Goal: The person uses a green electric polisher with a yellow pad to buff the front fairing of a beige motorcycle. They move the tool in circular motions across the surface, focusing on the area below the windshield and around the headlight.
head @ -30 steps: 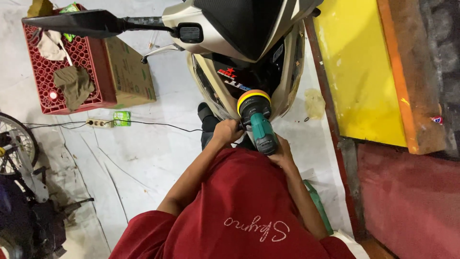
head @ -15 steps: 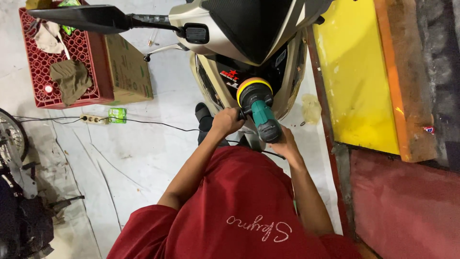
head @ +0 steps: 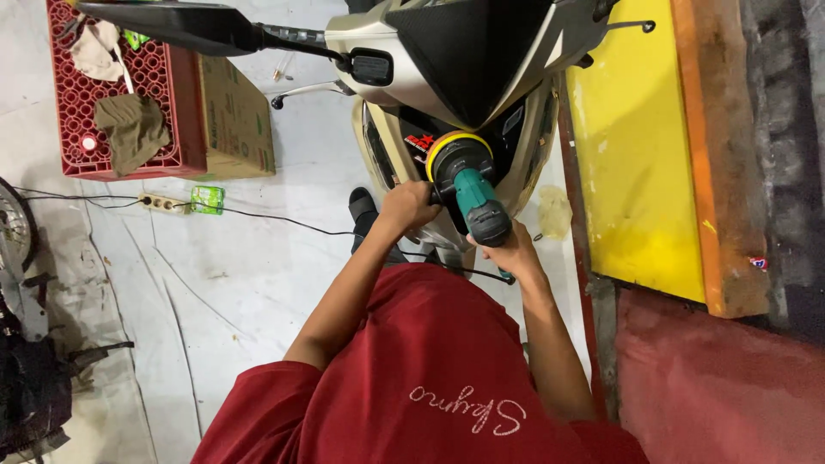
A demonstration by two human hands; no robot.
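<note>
Both hands are clamped on the teal polisher (head: 473, 202): left hand (head: 411, 206) at 9 o'clock, right hand (head: 511, 252) at 5. Its yellow-rimmed pad (head: 457, 150) has crept slightly along the scooter's front panel (head: 524, 163), so buffing continues.

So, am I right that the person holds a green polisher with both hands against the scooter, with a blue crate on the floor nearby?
Not quite: the head view shows the crate is red. The polisher, both hands and scooter are as you said.
</note>
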